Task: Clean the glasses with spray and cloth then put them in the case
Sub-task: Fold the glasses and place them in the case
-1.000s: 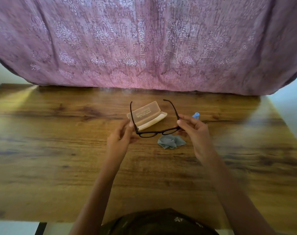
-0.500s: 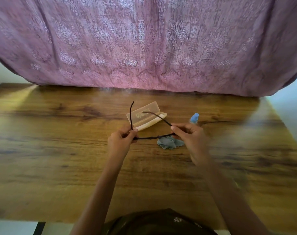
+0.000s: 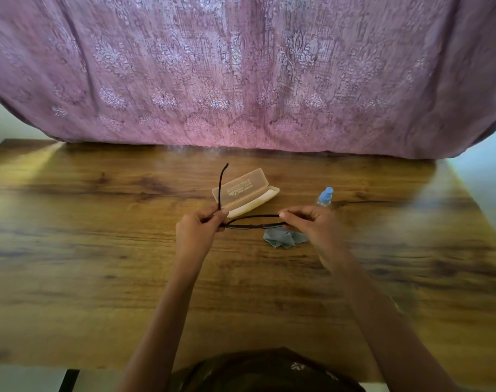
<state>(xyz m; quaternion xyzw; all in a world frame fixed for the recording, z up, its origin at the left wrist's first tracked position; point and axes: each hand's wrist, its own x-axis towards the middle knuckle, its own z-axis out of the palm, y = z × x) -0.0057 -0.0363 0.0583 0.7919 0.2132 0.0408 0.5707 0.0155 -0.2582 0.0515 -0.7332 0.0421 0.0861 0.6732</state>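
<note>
I hold black-framed glasses over the middle of the wooden table. My left hand pinches the frame's left corner, and the left temple arm sticks out away from me. My right hand pinches the right corner, where the right temple lies folded across the frame. Just behind the glasses an open, pale translucent case lies on the table. A crumpled grey-blue cloth sits under my right hand. The spray bottle with a blue cap stands behind that hand, partly hidden.
A pink patterned fabric hangs along the table's far edge. A thin dark cable runs to the right of the bottle. The table's near edge is close to my body.
The glasses have tipped from facing me to lying nearly flat. The right temple arm has swung in from straight out to folded across the frame. Both hands dropped slightly.
</note>
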